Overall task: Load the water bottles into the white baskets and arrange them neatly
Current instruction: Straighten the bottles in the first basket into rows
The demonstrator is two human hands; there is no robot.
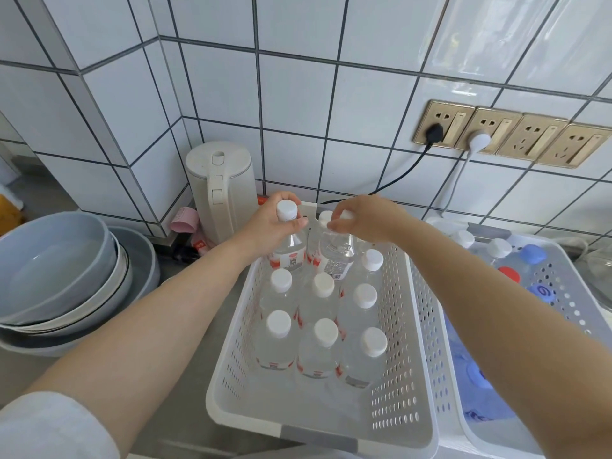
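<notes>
A white perforated basket (pixel 394 352) stands on the counter in the middle, holding several clear water bottles with white caps (pixel 326 331) upright in rows. My left hand (pixel 275 223) grips the neck of a bottle (pixel 289 250) at the basket's far left corner. My right hand (pixel 364 220) pinches the cap of another bottle (pixel 336 256), tilted, at the far end beside it. A third bottle stands between them, mostly hidden. A second white basket (pixel 563 279) at the right holds bottles with blue, red and white caps.
A white electric kettle (pixel 220 190) stands against the tiled wall behind the basket. Stacked grey bowls (pixel 59 270) sit at the left. Gold wall sockets (pixel 510 134) with a black and a white plug and their cords hang at the right. A glass item (pixel 596 270) shows at the right edge.
</notes>
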